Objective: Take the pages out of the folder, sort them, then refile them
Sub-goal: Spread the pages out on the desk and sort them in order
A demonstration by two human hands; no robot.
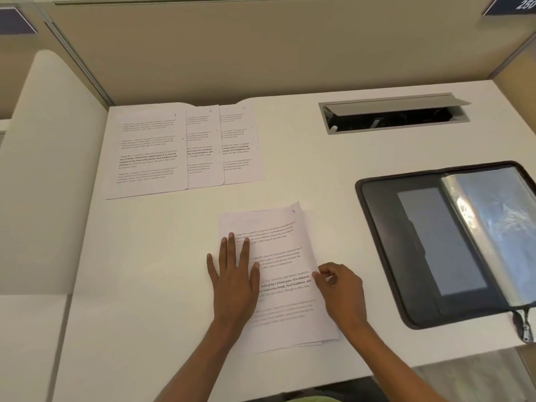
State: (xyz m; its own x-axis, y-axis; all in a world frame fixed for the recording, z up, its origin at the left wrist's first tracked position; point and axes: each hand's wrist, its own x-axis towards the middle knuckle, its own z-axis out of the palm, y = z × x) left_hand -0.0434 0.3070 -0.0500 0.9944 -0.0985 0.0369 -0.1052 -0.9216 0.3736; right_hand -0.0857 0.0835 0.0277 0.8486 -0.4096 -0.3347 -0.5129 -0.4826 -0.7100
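Note:
A small stack of printed pages (282, 250) lies on the white desk in front of me, its top sheet marked 4. My left hand (233, 278) rests flat on the stack's left side, fingers spread. My right hand (340, 294) pinches the right edge of the top sheet between thumb and fingers. Three more printed pages (179, 149) lie overlapped in a row at the back left; the leftmost is numbered 3. The black zip folder (385, 227) lies open at the right, its clear plastic sleeves (493, 227) fanned up.
A grey cable hatch (394, 114) with its lid raised is set into the white desk (145, 256) at the back right. Beige partition walls close the back and sides. The folder's zip pull (525, 326) hangs near the desk's right front edge.

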